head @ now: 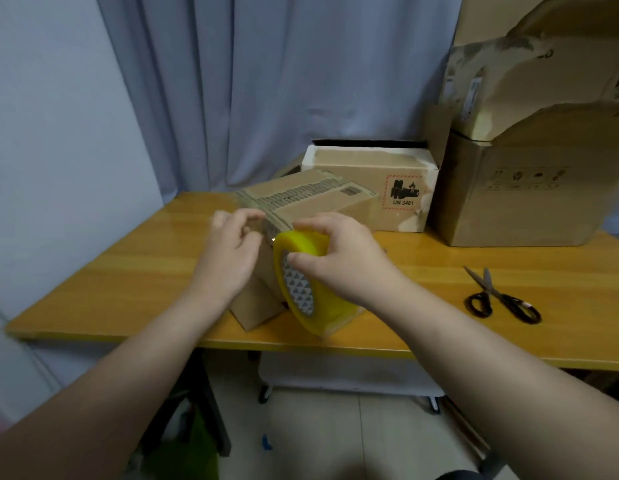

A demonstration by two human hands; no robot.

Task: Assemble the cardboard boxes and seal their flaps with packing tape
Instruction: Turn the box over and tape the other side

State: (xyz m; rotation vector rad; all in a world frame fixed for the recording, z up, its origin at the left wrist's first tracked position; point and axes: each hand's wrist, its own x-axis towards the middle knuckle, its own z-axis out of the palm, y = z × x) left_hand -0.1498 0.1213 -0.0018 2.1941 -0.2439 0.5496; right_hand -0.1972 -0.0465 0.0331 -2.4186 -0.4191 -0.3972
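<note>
A small cardboard box (311, 199) lies on the wooden table (128, 265), with torn tape marks along its top. My right hand (339, 258) grips a large yellowish roll of packing tape (301, 289) held on edge against the box's near side. My left hand (232, 251) is at the box's near left corner, its fingers curled and pinching at something there; blur hides whether it is the tape's end or the box edge.
Black-handled scissors (502, 299) lie on the table to the right. Behind stands a box with a UN 3481 label (401, 192), and larger stacked cardboard boxes (523, 188) fill the back right. Grey curtains hang behind the table.
</note>
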